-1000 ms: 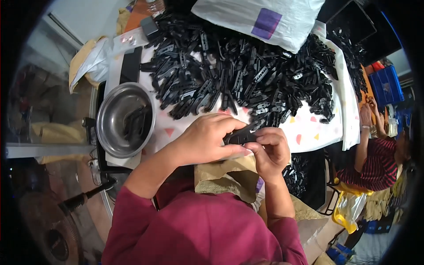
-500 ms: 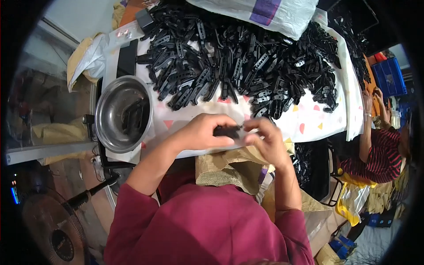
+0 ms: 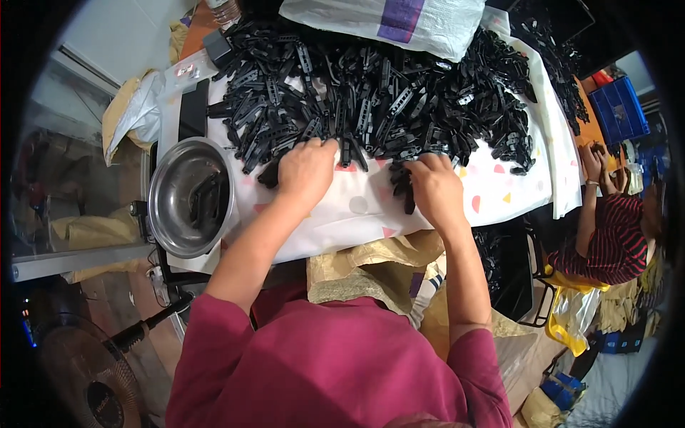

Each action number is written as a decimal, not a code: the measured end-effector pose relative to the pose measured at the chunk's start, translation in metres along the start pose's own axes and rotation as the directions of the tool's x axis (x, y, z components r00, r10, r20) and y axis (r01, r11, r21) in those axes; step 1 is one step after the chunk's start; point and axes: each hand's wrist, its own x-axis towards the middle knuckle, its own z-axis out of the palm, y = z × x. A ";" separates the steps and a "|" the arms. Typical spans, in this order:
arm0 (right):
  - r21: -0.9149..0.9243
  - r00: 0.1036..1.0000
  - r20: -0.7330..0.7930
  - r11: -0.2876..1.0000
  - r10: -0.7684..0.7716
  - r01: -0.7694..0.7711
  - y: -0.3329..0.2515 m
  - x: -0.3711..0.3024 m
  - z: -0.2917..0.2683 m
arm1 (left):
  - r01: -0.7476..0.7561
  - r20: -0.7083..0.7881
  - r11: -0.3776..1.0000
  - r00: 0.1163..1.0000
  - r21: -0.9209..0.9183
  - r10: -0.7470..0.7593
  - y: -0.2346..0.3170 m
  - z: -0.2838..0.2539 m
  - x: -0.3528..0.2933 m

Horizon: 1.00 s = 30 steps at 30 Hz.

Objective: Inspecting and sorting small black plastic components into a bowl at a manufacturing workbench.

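Observation:
A large heap of slim black plastic parts [image 3: 399,100], some with rows of slots, spreads over the far side of the table. My left hand [image 3: 307,171] is closed at the heap's near edge, back upward. One dark plastic part [image 3: 269,174] pokes out from beneath it on the left, seemingly in its grasp; the fingertips are mostly hidden. To the right, my right hand [image 3: 437,187] reaches the near edge with curled fingers closed on black parts [image 3: 404,187] there. A steel bowl [image 3: 158,207] at the table's left end holds a few similar parts.
A white sack with a purple stripe [image 3: 442,28] lies over the far part of the heap. The patterned white cloth [image 3: 321,228] covers the table. A fan [image 3: 93,371] stands lower left. Another person in a striped shirt [image 3: 617,239] works at right, near a blue crate [image 3: 617,110].
Both hands were close together before my chest around a dark part. They have since parted and reached forward to the heap. The view has shifted slightly.

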 end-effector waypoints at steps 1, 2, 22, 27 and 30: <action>-0.038 0.997 0.007 0.996 -0.080 0.080 0.000 0.002 0.004 | -0.009 0.003 1.000 1.000 0.006 0.009 0.000 0.001 -0.003; -0.038 0.998 0.031 0.997 -0.059 0.060 -0.004 0.005 0.006 | -0.016 0.000 1.000 1.000 0.003 0.016 -0.002 -0.001 -0.005; 0.989 0.978 0.114 -0.109 0.175 -0.096 -0.076 0.004 -0.016 | 0.489 0.488 -0.027 0.872 -0.872 0.027 0.004 -0.070 -0.030; 0.983 0.988 -0.104 0.161 0.112 0.085 -0.076 -0.002 -0.016 | 0.227 0.245 0.128 0.957 -0.965 0.153 0.006 -0.068 -0.030; 0.974 0.977 -0.143 0.198 0.158 0.110 -0.070 -0.009 -0.007 | -0.026 0.029 0.262 0.979 -0.965 0.204 0.009 -0.072 -0.029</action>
